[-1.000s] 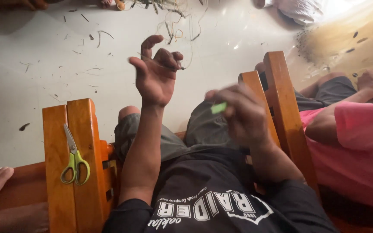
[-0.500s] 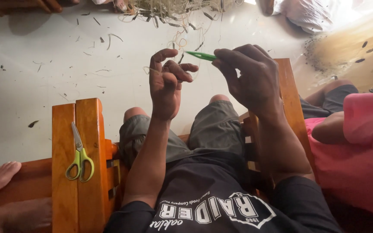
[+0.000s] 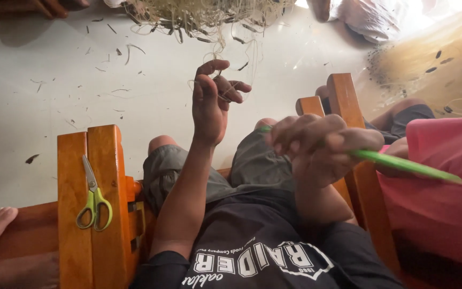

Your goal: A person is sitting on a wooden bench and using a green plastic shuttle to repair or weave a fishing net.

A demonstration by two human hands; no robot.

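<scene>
Green needle [image 3: 402,163]: a slim, flat green tool, held in the right hand [image 3: 322,150], fingers closed around its near end; the shaft runs out rightward past the grip, over a neighbour's pink garment [image 3: 445,198]. Left hand [image 3: 212,104] raised, fingers curled, pinching pale thin threads [image 3: 225,43] hanging from the net pile above. Green-handled scissors [image 3: 93,199] lie on the wooden armrest [image 3: 108,155], well apart.

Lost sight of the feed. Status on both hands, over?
Left hand raised, fingers hooked in pale net strands. Right hand shut on green stick. Scissors idle on wooden armrest.
</scene>
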